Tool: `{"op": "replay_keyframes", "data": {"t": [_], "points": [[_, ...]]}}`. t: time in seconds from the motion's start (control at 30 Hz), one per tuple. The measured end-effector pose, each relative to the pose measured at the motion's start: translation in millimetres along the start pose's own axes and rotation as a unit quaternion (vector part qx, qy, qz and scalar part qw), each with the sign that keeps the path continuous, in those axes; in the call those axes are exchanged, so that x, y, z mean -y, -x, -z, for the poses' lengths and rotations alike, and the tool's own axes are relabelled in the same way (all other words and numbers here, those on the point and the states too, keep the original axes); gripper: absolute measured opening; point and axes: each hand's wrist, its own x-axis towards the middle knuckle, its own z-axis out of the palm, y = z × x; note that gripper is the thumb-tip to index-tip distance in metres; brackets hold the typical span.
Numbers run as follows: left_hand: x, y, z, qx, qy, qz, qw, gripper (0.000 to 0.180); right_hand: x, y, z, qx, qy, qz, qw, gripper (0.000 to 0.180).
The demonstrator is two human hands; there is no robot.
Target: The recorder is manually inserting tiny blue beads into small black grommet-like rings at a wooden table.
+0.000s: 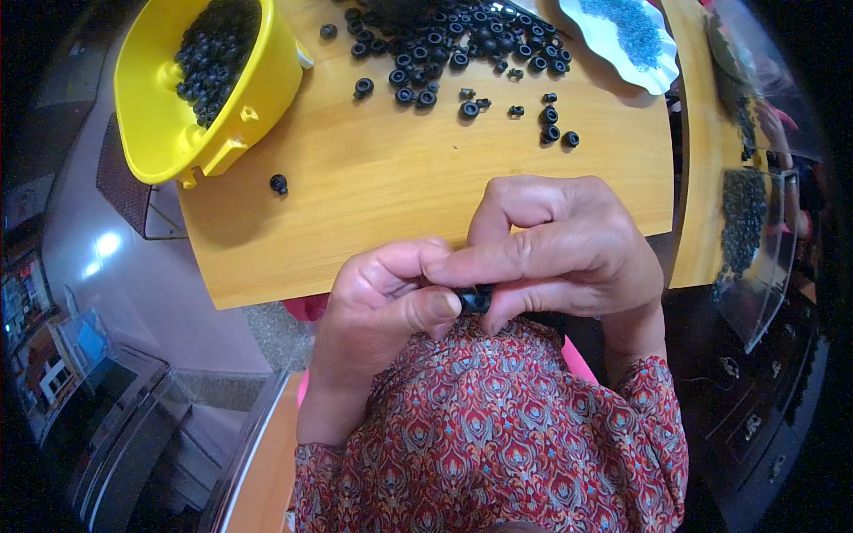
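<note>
My left hand point(382, 298) and my right hand point(560, 244) meet just below the near edge of the wooden table point(373, 178), over my patterned shirt. Between their thumbs and fingertips they pinch one small black rubber ring point(475, 299), mostly hidden by the fingers. A heap of the same black rings point(453, 44) lies spread at the far middle of the table. A single ring point(279, 184) sits apart near the left side.
A yellow plastic basin point(160, 115) holding several black rings hangs over the table's left edge. A white scalloped dish point(622, 40) with small bluish pieces stands at the far right. A clear tray point(755, 240) of dark pieces rests on a second table to the right.
</note>
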Motion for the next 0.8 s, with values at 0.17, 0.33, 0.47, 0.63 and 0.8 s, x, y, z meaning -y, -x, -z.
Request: {"op": "replay_keyframes", "data": {"t": [0.17, 0.33, 0.47, 0.63, 0.8], "points": [[0.5, -0.4, -6.3, 0.002, 0.074, 0.019, 0.997, 0.035, -3.1, -1.7, 3.5, 0.022, 0.0, 0.022, 1.0, 0.042], [8.5, -0.2, -6.2, 0.039, 0.099, 0.001, 0.994, 0.023, -2.9, -0.2, 4.0, 0.021, -0.024, 0.017, 0.999, 0.041], [6.8, -0.6, -5.7, 0.062, 0.076, -0.015, 0.995, 0.022, -1.6, 1.4, 3.5, 0.022, -0.076, 0.005, 0.997, 0.038], [-0.5, 3.3, -8.8, 0.085, -0.01, -0.063, 0.994, 0.017, 6.3, -2.6, 5.4, 0.038, -0.086, 0.015, 0.995, 0.031], [-1.9, 8.1, -11.9, 0.101, -0.026, -0.078, 0.991, 0.016, 13.6, -1.5, 6.4, 0.05, -0.083, -0.001, 0.995, 0.028]]}}
